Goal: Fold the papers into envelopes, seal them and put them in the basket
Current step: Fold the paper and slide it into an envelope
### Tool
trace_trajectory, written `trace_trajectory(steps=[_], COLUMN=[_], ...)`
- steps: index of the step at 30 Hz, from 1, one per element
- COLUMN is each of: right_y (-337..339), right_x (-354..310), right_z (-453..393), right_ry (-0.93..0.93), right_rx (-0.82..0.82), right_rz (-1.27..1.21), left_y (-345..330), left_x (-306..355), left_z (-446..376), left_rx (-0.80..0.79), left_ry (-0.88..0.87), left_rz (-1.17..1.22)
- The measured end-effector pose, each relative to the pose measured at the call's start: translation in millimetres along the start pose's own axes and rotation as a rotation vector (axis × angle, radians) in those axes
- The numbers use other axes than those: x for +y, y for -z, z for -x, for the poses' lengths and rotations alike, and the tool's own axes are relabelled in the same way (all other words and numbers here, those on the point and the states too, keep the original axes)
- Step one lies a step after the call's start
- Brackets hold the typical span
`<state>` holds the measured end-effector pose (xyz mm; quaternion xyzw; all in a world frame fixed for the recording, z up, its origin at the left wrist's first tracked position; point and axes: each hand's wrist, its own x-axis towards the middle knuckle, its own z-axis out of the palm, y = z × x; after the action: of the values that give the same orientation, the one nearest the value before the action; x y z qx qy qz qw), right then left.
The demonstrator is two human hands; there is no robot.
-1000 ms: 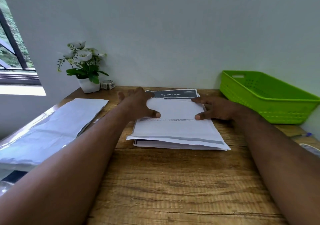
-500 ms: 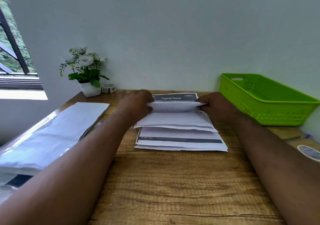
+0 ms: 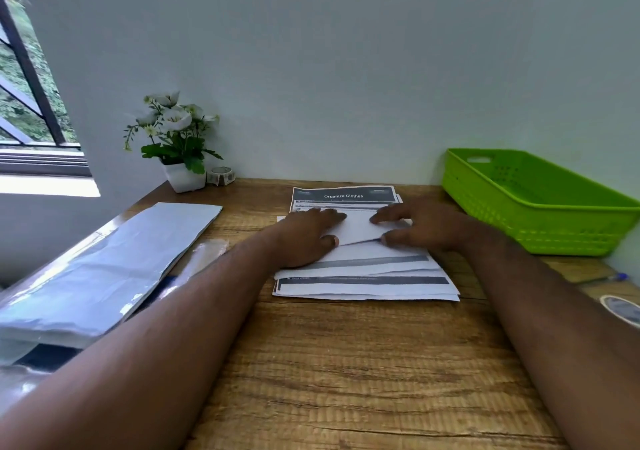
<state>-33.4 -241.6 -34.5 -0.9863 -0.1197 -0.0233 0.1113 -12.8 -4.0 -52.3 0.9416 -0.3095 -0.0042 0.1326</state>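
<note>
The folded paper (image 3: 358, 229) lies on top of the stack of printed sheets (image 3: 367, 285) at the far centre of the wooden table (image 3: 346, 363). The left hand (image 3: 304, 233) rests flat on the folded paper's left part, fingers extended, gripping nothing. The right hand (image 3: 415, 229) presses its right part likewise, fingers straight, thumb at the near fold edge. The green basket (image 3: 540, 203) stands to the right of the right hand, apart from the stack.
</note>
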Motion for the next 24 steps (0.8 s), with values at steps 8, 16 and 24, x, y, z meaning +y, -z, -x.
trace_trajectory(steps=[8,16,24], right_y=[-23,-39,-29], right_x=[-60,-68,-14], right_z=[-8,-13,-10], right_ry=[0.126,-0.004,-0.219], right_rx=[-0.061,-0.235,-0.151], right_rz=[0.052,-0.106,0.079], left_y=[-13,-9,-7], left_x=[-4,-4,-6], left_z=[-11,-10,-12], left_rx=[-0.101,-0.163,-0.182], left_ry=[0.053,0.083,0.11], left_rz=[-0.061,-0.104,-0.085])
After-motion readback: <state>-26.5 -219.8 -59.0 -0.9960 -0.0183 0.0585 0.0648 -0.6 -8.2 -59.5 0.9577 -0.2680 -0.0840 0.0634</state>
